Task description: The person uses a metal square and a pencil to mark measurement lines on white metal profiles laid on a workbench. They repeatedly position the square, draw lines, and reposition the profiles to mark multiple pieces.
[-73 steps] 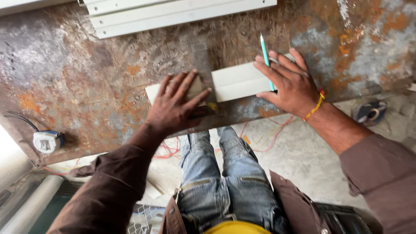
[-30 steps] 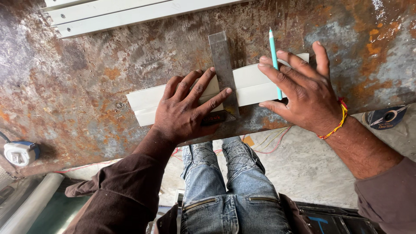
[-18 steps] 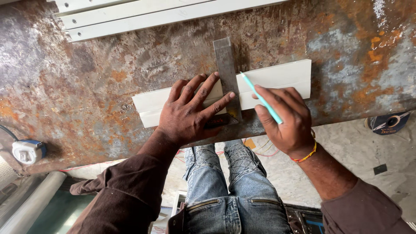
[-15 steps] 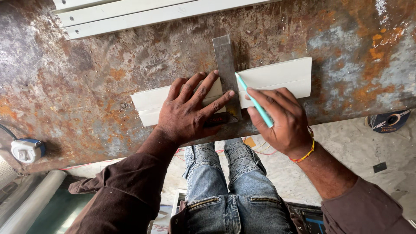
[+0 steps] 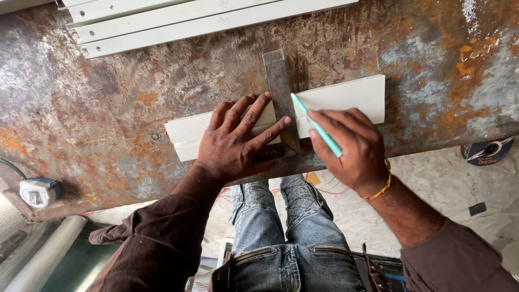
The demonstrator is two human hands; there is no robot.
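A short white flat strip (image 5: 346, 97) lies across a rusty metal table (image 5: 108, 108), near its front edge. A steel try square (image 5: 278, 81) rests across the strip, its blade pointing away from me. My left hand (image 5: 235, 138) lies flat with fingers spread, pressing the square and the strip down. My right hand (image 5: 351, 148) grips a light green pencil (image 5: 316, 125), whose tip touches the strip at the blade's right edge. A yellow and orange band sits on my right wrist.
Several long white strips (image 5: 205, 19) lie along the table's far side. A white and blue plug (image 5: 38, 192) sits at the left edge. Below the table are my jeans, red wires on a stone floor, and a dark round object (image 5: 486, 151) at right.
My right hand came off the strip, turned the pencil point down and brought its tip to the square's blade. My left hand has stayed pressed on the square.
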